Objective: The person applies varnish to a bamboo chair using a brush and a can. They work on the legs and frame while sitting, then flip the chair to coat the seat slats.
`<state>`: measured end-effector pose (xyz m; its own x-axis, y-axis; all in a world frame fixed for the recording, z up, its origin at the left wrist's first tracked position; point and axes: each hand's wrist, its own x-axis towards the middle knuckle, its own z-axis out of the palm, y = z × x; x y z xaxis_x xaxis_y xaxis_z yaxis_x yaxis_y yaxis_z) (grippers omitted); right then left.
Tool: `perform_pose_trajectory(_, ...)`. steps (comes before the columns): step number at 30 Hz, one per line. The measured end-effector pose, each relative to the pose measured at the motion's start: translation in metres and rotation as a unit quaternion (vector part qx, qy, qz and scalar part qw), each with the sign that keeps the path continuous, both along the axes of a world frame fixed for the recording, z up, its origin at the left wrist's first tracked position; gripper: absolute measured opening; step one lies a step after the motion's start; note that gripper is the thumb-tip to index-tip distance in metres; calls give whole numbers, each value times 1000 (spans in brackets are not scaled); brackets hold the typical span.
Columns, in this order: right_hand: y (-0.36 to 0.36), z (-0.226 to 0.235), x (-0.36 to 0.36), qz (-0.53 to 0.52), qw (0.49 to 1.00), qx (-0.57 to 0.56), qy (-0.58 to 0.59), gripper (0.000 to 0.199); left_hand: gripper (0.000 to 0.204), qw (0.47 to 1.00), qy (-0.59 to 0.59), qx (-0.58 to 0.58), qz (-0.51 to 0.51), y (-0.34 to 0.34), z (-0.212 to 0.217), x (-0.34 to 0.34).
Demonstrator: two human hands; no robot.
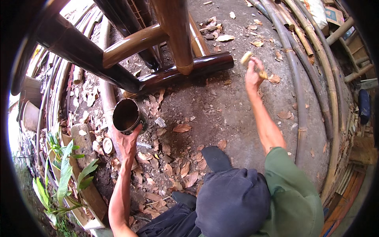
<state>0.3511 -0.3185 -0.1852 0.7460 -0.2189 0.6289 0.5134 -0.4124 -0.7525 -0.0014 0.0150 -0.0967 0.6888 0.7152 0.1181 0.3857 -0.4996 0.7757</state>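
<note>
On bare dirt ground (237,114) beneath a glossy bamboo frame (173,71), left hand (127,143) gripping a dark tin can (127,115) by its rim, right hand (252,77) closed around a brush (252,63), dry leaves (173,166) scattered between.

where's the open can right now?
In the head view the open can sits left of centre, gripped at its lower rim by the left hand. It is just below the dark varnished bamboo frame, above leaf-littered ground.

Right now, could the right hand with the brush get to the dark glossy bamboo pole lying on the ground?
Probably yes. The right hand holds the brush just beside the end of the dark bamboo pole, with only bare ground between them.
</note>
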Motion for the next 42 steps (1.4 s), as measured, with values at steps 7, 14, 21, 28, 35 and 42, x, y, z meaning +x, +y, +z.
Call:
perform_pose_trajectory(7, 133, -20, -137, 309, 942, -125, 40, 22, 81, 1000, -15, -5, -7, 0, 5, 2)
perform_pose_trajectory(14, 207, -21, -137, 495, 848, -187, -33, 30, 81, 999, -44, -6, 22, 9, 1, 4)
perform_pose_trajectory(21, 129, -1, -97, 416, 850, -311, -91, 31, 83, 999, -14, -17, 42, 19, 8, -12)
perform_pose_trajectory(28, 89, 140, -19, 446, 815, -277, -246, 30, 80, 999, -15, -10, 40, 24, -10, -16)
perform_pose_trajectory(35, 85, 101, -34, 387, 825, -305, -276, 22, 78, 999, -49, -9, 0, 4, 3, 7)
perform_pose_trajectory(42, 103, 142, -18, 486, 776, -358, -186, 29, 86, 998, -60, -4, -18, -3, -1, 12)
